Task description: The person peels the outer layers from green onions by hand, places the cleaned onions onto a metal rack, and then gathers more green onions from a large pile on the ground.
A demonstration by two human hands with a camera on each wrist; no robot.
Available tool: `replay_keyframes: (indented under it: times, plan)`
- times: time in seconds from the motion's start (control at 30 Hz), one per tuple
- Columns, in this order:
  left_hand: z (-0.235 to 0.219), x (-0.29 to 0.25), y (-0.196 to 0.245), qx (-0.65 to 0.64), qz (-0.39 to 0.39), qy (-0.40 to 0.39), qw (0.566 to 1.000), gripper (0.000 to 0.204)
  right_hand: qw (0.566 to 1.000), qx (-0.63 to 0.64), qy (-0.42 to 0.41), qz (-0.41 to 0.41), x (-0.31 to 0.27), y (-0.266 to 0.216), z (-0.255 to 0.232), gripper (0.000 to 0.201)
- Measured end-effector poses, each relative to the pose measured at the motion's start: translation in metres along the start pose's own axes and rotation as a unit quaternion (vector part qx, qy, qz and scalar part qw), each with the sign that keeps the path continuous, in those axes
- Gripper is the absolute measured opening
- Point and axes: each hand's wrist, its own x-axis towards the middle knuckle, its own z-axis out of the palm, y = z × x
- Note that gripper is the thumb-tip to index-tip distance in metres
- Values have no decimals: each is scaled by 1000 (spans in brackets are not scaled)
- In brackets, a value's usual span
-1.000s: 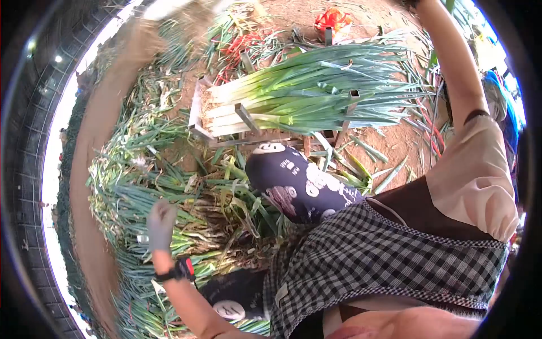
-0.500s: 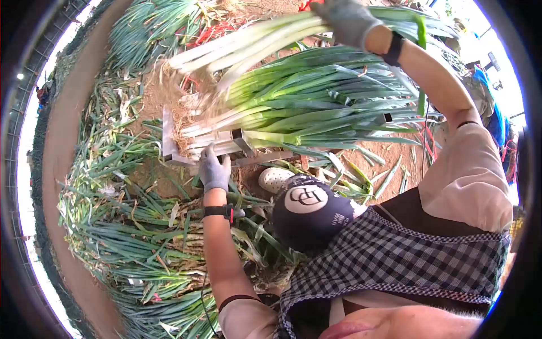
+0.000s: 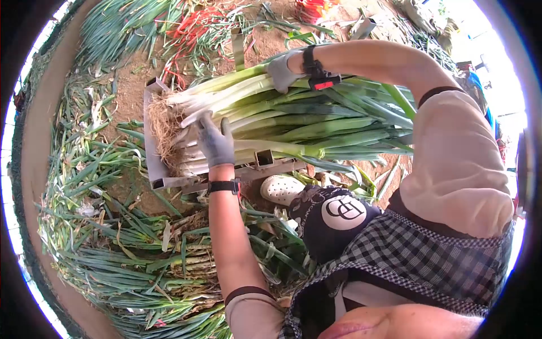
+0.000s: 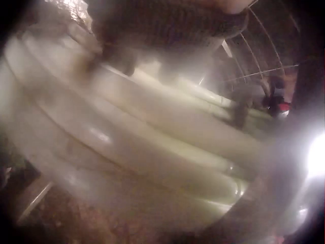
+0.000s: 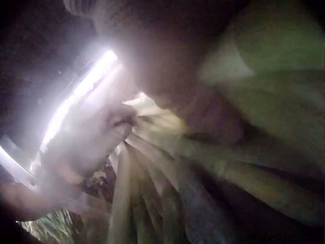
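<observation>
A big stack of green onions (image 3: 316, 121) lies in a metal rack (image 3: 151, 135), white root ends to the left. My left hand (image 3: 214, 141), in a grey glove, lies with spread fingers on the white stalks (image 4: 152, 132) near the root end. My gloved right hand (image 3: 280, 70) curls over a bunch of stalks on top of the stack. The right wrist view is blurred and shows only pale stalks (image 5: 152, 168) close to the glove.
Loose green onions and trimmings (image 3: 113, 226) cover the ground at the left and front. Red ties (image 3: 186, 34) lie on the dirt beyond the rack. A white clog (image 3: 282, 189) and my knee (image 3: 339, 212) sit just below the rack.
The right hand has brought a bunch down from above onto the stack. The left hand left the loose heap, went to the rack's front edge, then up onto the white stalks.
</observation>
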Motion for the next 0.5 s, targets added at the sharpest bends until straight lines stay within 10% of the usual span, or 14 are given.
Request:
replay_keyframes:
  times: [0.07,0.2,0.27,0.33,0.4,0.47,0.5]
  plan:
    - [-1,9,3,18,-63,-17,998,36,1000,9,-11,14,2,3,-4,39]
    - [-3,20,-2,250,83,5,965,34,997,69,-19,33,8,-26,-30,45]
    - [8,17,-19,262,76,-7,962,32,992,-81,-63,-80,36,-18,-16,50]
    - [11,13,-26,226,39,-43,972,31,998,29,64,2,10,-32,-19,57]
    - [14,15,-23,242,32,-39,969,29,994,-51,84,-48,-5,-42,-9,55]
    - [12,10,-24,259,24,-40,965,28,936,-317,132,84,-37,-68,-8,50]
    - [12,10,-26,261,24,-47,964,26,970,-217,-22,112,-50,-72,-20,48]
